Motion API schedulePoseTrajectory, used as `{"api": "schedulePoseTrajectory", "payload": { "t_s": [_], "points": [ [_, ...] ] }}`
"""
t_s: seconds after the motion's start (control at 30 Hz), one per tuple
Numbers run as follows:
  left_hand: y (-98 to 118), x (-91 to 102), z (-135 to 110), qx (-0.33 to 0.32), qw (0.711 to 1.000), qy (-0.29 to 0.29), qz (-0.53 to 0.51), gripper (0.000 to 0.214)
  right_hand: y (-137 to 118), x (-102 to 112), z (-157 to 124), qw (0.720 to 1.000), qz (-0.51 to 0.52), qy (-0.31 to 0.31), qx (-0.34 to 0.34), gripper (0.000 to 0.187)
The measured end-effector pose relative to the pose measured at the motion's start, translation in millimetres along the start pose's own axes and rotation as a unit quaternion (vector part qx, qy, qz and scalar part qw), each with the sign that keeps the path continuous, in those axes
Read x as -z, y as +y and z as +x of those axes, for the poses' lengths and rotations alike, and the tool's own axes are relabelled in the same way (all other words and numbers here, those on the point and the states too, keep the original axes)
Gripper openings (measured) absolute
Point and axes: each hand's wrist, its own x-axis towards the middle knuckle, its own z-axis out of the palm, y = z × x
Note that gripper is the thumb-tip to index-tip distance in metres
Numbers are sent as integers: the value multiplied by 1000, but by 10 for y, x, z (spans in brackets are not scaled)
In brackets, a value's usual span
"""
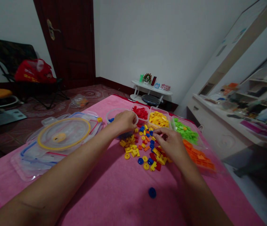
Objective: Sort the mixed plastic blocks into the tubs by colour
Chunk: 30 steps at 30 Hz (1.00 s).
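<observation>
My left hand (125, 121) is over the right side of a round clear tub (109, 112) with blue pieces in it. Its fingers are curled in, and whatever they hold is hidden. Over the right edge of a loose pile of toy building pieces (133, 150), my right hand (169, 141) has its fingers bent and slightly apart, with no piece plainly between them. Yellow, blue, red and orange bricks and small wheels make up this pile. A lone blue wheel (152, 192) lies nearer to me on the pink cloth (114, 194).
Behind the pile stand clear boxes of red bricks (140, 112), yellow bricks (158, 119), green bricks (186, 130) and orange bricks (198, 157). Stacked clear lids (64, 133) lie at the left, a yellow brick (99, 120) by their far corner. A cluttered white cabinet (218, 125) stands right.
</observation>
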Motion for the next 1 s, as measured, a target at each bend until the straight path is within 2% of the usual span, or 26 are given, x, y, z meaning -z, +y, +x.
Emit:
{"api": "schedulePoseTrajectory", "payload": {
  "t_s": [0.17,0.37,0.5,0.67,0.77,0.83,0.87,0.93,1.0],
  "points": [
    [64,59,-71,11,994,33,105,22,56,30,9,999,-17,-42,-16,18],
    [18,28,-63,36,987,21,156,25,50,8,0,999,-13,-47,-13,19],
    [-32,-42,-40,42,991,24,124,20,50,1,-4,999,-16,-50,-14,21],
    [-37,-74,-47,27,999,-11,43,18,71,11,11,998,-16,-59,-25,20],
    [25,-59,-80,28,996,37,72,22,114,16,7,993,-42,-102,-48,17],
    [86,-33,-107,4,992,87,89,30,150,2,-8,982,-82,-156,-67,15],
    [118,-16,-120,-14,992,93,87,31,164,-12,-19,974,-103,-187,-72,16],
    [176,14,-148,-52,996,40,58,27,179,-53,-46,958,-139,-239,-76,20],
    [224,26,-178,-96,994,-53,27,24,171,-99,-70,949,-156,-262,-77,24]
  ]
}}
